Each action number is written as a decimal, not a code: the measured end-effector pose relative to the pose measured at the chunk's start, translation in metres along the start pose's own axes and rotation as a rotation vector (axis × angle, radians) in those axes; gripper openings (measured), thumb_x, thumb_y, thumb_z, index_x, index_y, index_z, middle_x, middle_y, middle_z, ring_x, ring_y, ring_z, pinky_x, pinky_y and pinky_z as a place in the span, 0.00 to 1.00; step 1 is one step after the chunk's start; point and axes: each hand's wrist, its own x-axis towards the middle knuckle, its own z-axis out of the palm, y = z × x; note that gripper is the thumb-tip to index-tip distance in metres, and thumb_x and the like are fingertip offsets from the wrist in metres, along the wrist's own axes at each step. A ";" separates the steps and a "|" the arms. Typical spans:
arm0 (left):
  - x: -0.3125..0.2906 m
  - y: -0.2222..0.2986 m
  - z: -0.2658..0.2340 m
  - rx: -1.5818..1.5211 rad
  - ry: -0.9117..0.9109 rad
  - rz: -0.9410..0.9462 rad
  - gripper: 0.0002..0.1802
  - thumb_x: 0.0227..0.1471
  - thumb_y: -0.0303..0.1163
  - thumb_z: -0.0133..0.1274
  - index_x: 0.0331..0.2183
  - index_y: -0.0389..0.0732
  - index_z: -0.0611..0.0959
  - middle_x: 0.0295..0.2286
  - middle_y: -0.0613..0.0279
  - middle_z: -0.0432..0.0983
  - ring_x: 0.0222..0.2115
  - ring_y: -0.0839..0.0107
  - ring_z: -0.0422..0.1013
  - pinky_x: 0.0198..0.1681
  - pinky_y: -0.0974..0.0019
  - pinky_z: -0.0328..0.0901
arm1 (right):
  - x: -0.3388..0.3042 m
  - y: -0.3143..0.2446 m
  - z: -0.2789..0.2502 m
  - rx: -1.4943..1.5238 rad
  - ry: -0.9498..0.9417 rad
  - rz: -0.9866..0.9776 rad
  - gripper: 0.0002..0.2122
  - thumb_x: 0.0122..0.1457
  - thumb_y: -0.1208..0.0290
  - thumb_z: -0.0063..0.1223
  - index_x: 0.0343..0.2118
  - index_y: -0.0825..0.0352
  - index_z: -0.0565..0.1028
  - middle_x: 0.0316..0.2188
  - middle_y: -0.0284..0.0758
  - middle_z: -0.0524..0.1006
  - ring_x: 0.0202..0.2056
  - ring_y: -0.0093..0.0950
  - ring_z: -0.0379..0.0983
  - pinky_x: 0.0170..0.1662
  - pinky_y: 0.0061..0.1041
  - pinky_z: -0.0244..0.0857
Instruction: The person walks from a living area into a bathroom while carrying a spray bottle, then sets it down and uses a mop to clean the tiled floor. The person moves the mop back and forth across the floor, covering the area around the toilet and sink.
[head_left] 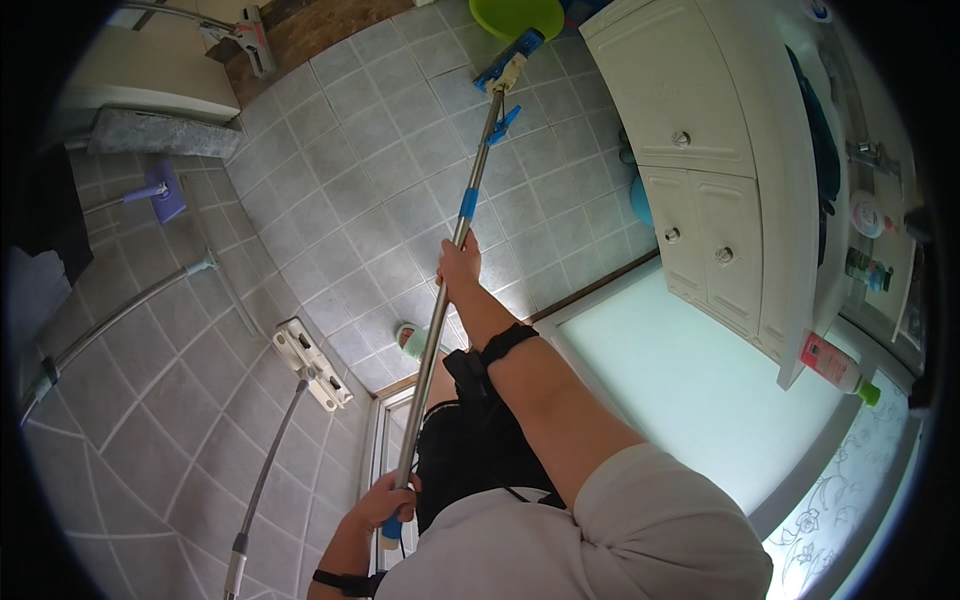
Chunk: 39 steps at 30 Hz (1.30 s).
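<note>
A sponge mop [428, 365] with a long metal pole and blue fittings slants across the view, from beside my waist to the far floor. Its blue head [510, 60] rests on the grey tiles, with a pale sponge showing at the pole's end. My right hand [460, 268] is wrapped round the middle of the pole, just below a blue joint. Close to my left hip, my left hand [385, 500] grips the pole near its blue lower end. Partly behind the pole, a pale green object with a red mark [410, 340] is on the floor.
A white cabinet [690, 150] with round knobs stands at the right, a red-and-white bottle [830, 362] above its near corner. At the far end is a lime-green basin [520, 15]. Along the left tiled wall are a purple mop head [168, 193], a curved metal bar [125, 310] and a cream holder [312, 365].
</note>
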 end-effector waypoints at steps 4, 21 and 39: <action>-0.017 -0.032 0.004 0.343 0.014 -0.088 0.09 0.42 0.26 0.48 0.31 0.39 0.71 0.14 0.63 0.65 0.13 0.74 0.62 0.19 0.72 0.58 | -0.031 0.048 -0.040 -0.136 0.106 0.033 0.17 0.50 0.75 0.43 0.45 0.60 0.61 0.11 0.30 0.61 0.07 0.22 0.57 0.06 0.22 0.52; -0.023 -0.035 0.009 0.341 0.085 -0.103 0.09 0.43 0.26 0.47 0.32 0.39 0.74 0.16 0.66 0.66 0.15 0.76 0.63 0.19 0.75 0.57 | -0.037 0.051 -0.044 -0.121 0.104 0.027 0.17 0.50 0.74 0.44 0.45 0.62 0.62 0.12 0.31 0.64 0.06 0.23 0.58 0.07 0.23 0.54; -0.085 -0.035 0.034 0.147 0.345 -0.201 0.09 0.42 0.24 0.48 0.32 0.38 0.74 0.15 0.65 0.64 0.15 0.77 0.62 0.18 0.73 0.57 | -0.097 0.071 -0.064 -0.234 0.243 0.003 0.18 0.51 0.75 0.44 0.46 0.59 0.61 0.12 0.31 0.62 0.08 0.23 0.58 0.09 0.22 0.54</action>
